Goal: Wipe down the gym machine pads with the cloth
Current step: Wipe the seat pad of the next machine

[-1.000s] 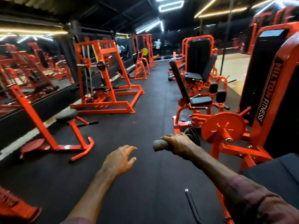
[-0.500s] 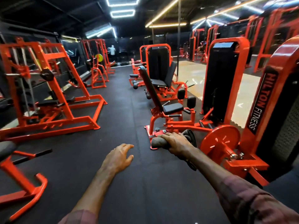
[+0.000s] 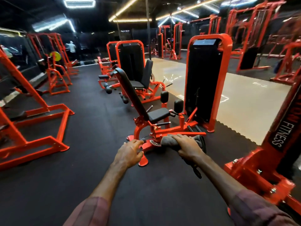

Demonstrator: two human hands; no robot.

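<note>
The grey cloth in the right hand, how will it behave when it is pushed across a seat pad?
The grey cloth is bunched under the right hand, so it is probably soft and floppy. It looks light. Pushed over the seat pad, it would likely fold or bunch unless held flat.

Cloth (image 3: 169,141) partly under right hand (image 3: 189,148)

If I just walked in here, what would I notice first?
Bright orange machines fill the dark room. The nearest, straight ahead, has a tilted black back pad and a small black seat pad. Behind it on the right stands a tall orange-framed weight tower. Low in front, the right hand grips a grey cloth, while the left hand reaches forward, holding nothing.
</note>
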